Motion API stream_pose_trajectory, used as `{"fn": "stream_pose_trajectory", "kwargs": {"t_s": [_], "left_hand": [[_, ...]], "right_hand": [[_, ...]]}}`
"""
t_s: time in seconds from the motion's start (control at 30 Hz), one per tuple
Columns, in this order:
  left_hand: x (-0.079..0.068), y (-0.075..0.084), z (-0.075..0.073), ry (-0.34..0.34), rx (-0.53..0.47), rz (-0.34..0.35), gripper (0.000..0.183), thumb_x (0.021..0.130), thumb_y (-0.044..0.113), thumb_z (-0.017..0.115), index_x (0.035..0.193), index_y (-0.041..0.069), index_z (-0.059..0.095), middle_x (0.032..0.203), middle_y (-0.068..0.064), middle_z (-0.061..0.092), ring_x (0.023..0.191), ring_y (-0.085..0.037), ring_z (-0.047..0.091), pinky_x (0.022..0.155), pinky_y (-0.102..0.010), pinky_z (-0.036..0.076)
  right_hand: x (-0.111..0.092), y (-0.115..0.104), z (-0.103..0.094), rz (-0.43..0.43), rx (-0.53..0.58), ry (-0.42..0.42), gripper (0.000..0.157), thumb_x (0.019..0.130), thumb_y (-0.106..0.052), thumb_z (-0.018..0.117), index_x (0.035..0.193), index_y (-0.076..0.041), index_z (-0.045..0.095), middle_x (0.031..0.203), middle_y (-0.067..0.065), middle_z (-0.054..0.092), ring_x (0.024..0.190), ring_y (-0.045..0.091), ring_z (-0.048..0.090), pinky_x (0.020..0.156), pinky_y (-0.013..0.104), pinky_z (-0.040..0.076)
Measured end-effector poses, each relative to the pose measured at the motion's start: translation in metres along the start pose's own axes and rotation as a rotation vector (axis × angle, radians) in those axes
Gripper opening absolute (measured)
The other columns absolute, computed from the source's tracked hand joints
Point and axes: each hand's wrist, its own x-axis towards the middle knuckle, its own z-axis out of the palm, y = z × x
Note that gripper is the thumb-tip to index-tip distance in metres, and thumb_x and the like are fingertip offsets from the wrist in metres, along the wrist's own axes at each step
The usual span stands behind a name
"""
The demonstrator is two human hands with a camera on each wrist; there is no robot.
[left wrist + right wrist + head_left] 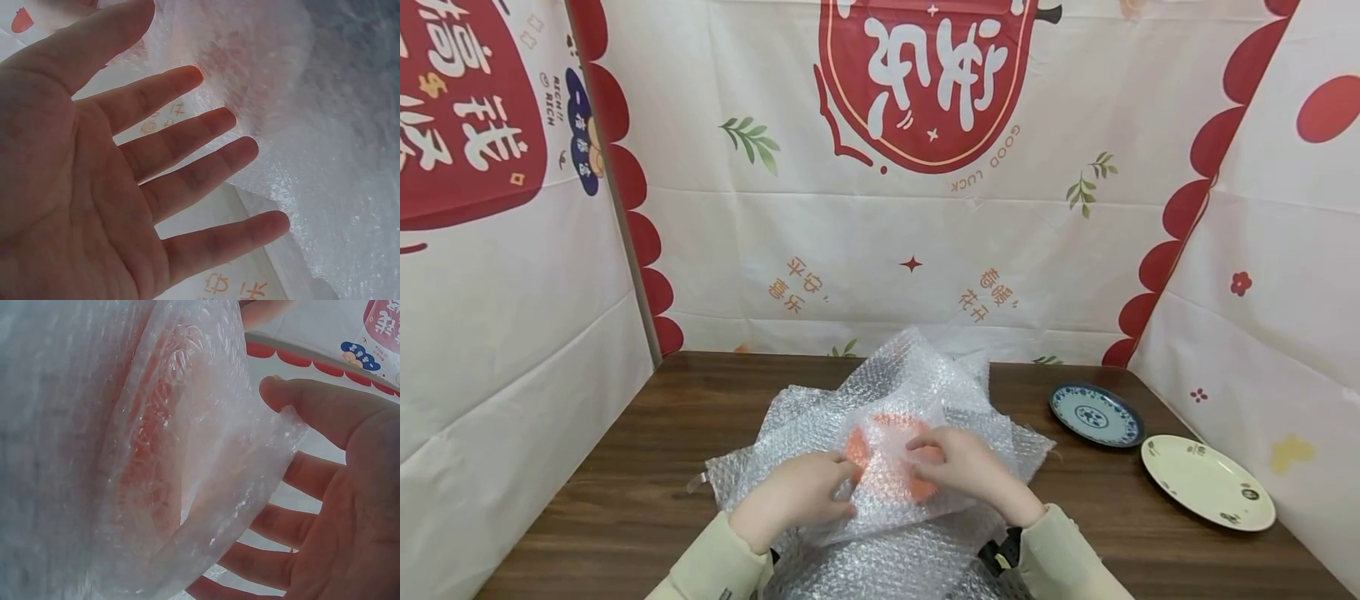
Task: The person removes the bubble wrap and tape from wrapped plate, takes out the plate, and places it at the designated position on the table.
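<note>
A round orange thing (923, 490), flat like a plate, lies under a translucent layer of bubble wrap (805, 425) in the head view. Spread layers of the same wrap lie beneath it on the table. My left hand (801, 492) is at the left edge of the orange thing; in the left wrist view its fingers (200, 172) are straight and spread, fingertips right at the wrap. On the other side, my right hand (966, 467) holds a flap of wrap (250, 487) between thumb and fingers, some fingers hidden behind it. The orange thing shows through the wrap in the right wrist view.
To the right on the dark wooden table (632, 467) lie a blue patterned plate (1093, 417) and a cream oval plate (1206, 483). Printed cloth (925, 225) walls stand at the back and both sides. More wrap hangs over the front.
</note>
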Motion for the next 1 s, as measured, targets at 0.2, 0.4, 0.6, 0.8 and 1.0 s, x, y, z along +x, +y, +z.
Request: {"fn": "stream_pose_trajectory", "kwargs": {"t_s": [0.2,0.4,0.6,0.8,1.0], "left_hand": [[0.0,0.008,-0.004,0.012,0.046,-0.002,0.06,0.083,0.041,0.074,0.134,0.015,0.057,0.127,-0.001,0.061,0.11,-0.02,0.06,0.088,-0.038,0.052],[0.0,0.015,-0.004,0.036,0.066,-0.008,0.062,0.081,0.041,0.076,0.132,0.013,0.054,0.114,-0.001,0.064,0.096,-0.019,0.064,0.077,-0.035,0.054],[-0.001,0.018,-0.001,0.04,0.072,0.054,0.059,0.083,0.039,0.075,0.136,0.023,0.056,0.117,0.002,0.063,0.098,-0.017,0.063,0.079,-0.035,0.054],[-0.002,0.018,0.003,0.008,0.081,0.069,0.049,0.08,0.039,0.076,0.125,0.027,0.063,0.113,0.006,0.062,0.092,-0.013,0.061,0.074,-0.032,0.053],[-0.003,0.017,0.005,0.01,0.096,0.083,0.046,0.08,0.038,0.076,0.123,0.026,0.064,0.109,0.004,0.061,0.088,-0.014,0.06,0.072,-0.032,0.053]], "right_hand": [[0.0,-0.002,0.0,0.006,-0.007,-0.04,0.026,0.086,-0.023,0.07,0.109,-0.011,0.072,0.108,0.005,0.07,0.095,0.023,0.064,0.085,0.05,0.051],[0.0,-0.003,0.003,0.01,-0.015,-0.069,0.027,0.089,-0.02,0.067,0.114,-0.011,0.071,0.114,0.005,0.069,0.09,0.021,0.064,0.082,0.049,0.052],[0.0,-0.003,0.005,0.018,-0.045,-0.06,0.025,0.091,-0.017,0.062,0.113,-0.011,0.072,0.106,0.004,0.071,0.075,0.014,0.061,0.075,0.042,0.052],[0.0,-0.004,0.005,0.044,-0.052,-0.065,0.024,0.093,-0.015,0.06,0.112,-0.01,0.073,0.074,-0.01,0.06,0.043,0.005,0.032,0.048,0.026,0.039],[0.0,-0.003,0.005,0.059,-0.043,-0.064,0.022,0.093,-0.017,0.061,0.11,-0.011,0.074,0.093,0.0,0.071,0.044,0.005,0.033,0.047,0.026,0.039]]}}
